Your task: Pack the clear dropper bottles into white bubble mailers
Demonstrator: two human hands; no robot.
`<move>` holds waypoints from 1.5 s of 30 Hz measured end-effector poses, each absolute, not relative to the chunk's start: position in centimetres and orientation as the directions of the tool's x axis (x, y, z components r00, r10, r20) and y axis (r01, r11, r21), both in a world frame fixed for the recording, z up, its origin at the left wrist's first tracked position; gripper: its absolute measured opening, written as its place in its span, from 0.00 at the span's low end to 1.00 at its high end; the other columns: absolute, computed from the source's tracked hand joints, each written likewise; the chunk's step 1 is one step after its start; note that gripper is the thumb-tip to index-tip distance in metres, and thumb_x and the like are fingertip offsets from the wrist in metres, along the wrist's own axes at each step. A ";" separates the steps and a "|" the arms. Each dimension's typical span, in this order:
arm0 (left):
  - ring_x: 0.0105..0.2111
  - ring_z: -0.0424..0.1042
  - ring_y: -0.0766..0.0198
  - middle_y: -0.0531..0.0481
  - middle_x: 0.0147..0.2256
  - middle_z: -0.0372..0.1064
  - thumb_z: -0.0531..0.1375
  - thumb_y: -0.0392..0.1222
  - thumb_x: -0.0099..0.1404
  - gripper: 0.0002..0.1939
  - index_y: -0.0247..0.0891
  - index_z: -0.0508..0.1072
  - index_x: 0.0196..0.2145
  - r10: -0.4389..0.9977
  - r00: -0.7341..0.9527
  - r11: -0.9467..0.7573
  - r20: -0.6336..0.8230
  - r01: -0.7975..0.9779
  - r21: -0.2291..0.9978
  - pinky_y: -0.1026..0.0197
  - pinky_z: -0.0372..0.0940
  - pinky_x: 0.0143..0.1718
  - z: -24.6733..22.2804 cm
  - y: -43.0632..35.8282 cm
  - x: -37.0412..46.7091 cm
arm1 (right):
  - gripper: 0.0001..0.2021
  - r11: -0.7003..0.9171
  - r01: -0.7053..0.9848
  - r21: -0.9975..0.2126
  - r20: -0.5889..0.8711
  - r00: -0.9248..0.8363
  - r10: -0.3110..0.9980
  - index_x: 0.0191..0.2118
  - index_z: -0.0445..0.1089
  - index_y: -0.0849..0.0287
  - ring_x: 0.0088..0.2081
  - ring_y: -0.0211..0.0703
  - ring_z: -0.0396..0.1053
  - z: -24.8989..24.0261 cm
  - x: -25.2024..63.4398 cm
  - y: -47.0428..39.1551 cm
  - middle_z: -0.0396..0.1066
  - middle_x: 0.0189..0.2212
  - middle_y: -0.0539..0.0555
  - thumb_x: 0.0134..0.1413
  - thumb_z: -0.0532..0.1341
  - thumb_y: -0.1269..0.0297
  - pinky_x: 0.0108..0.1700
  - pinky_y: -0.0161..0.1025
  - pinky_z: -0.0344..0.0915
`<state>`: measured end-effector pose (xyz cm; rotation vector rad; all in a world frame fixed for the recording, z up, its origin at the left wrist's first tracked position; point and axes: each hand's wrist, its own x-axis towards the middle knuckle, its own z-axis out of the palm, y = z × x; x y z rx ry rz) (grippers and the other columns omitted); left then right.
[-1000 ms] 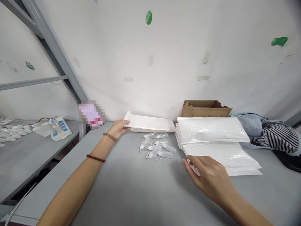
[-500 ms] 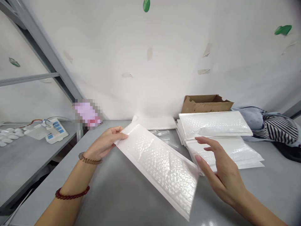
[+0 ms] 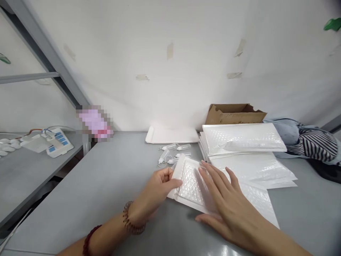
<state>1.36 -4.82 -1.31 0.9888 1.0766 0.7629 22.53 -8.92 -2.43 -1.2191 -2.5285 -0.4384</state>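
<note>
A white bubble mailer (image 3: 191, 185) lies at a slant over the grey table, its flap end toward the left. My left hand (image 3: 158, 190) pinches that flap end between thumb and fingers. Spread flat across the mailer's middle is my right hand (image 3: 226, 199), fingers extended and thumb at the lower edge, gripping nothing. Just beyond the flap lie several small clear plastic bottles (image 3: 163, 155) with thin loops. To the right is a stack of white bubble mailers (image 3: 247, 169), with another mailer (image 3: 242, 138) on top.
A flat white mailer (image 3: 174, 136) rests against the wall. Behind the stack stands an open cardboard box (image 3: 236, 113), with striped fabric (image 3: 318, 144) to its right. A power strip (image 3: 60, 142) and white bulb-like items (image 3: 9, 145) are on the left table (image 3: 34, 177).
The held mailer has come down to the table and moved right. My left hand moved right with it; my right hand moved left onto it. More of the small bottles show.
</note>
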 end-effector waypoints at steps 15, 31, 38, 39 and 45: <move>0.30 0.72 0.63 0.53 0.30 0.72 0.59 0.31 0.51 0.22 0.40 0.67 0.46 0.755 0.567 0.443 -0.329 -0.071 0.894 0.63 0.64 0.33 -2.1 -6.1 2.3 | 0.42 0.584 0.811 0.018 0.289 -0.564 0.774 0.64 0.43 0.67 0.57 0.63 0.52 -2.0 22.2 -8.9 0.56 0.55 0.69 0.39 0.55 0.72 0.56 0.68 0.45; 0.20 0.70 0.64 0.53 0.22 0.68 0.59 0.35 0.49 0.05 0.34 0.67 0.26 0.720 0.579 0.299 -0.383 0.240 0.924 0.67 0.63 0.19 -2.9 -5.9 2.5 | 0.38 0.679 0.731 0.063 0.363 -0.651 0.667 0.62 0.48 0.69 0.48 0.58 0.59 -2.6 21.5 -9.1 0.63 0.46 0.65 0.39 0.49 0.80 0.51 0.61 0.54; 0.19 0.65 0.67 0.55 0.18 0.63 0.58 0.37 0.51 0.07 0.36 0.63 0.19 0.780 0.546 0.115 -0.305 0.353 0.929 0.68 0.57 0.18 -2.9 -5.4 2.1 | 0.33 0.720 0.693 0.028 0.361 -0.679 0.640 0.58 0.54 0.70 0.42 0.52 0.64 -2.9 22.0 -8.4 0.68 0.42 0.62 0.40 0.49 0.81 0.43 0.50 0.62; 0.17 0.64 0.67 0.56 0.17 0.62 0.57 0.38 0.53 0.07 0.36 0.63 0.20 0.773 0.546 0.106 -0.324 0.391 0.914 0.68 0.56 0.17 -2.8 -5.3 1.9 | 0.33 0.721 0.693 0.021 0.363 -0.677 0.640 0.58 0.55 0.70 0.42 0.52 0.64 -2.8 22.2 -8.3 0.68 0.42 0.61 0.39 0.50 0.80 0.42 0.50 0.63; 0.21 0.62 0.69 0.55 0.21 0.65 0.59 0.49 0.59 0.12 0.35 0.70 0.29 0.705 0.655 -0.134 -0.272 0.499 0.856 0.68 0.56 0.22 -0.8 -3.0 -1.0 | 0.30 0.688 0.725 0.020 0.425 -0.629 0.651 0.55 0.57 0.69 0.40 0.50 0.65 -2.2 22.9 -7.9 0.69 0.43 0.62 0.41 0.50 0.80 0.40 0.46 0.63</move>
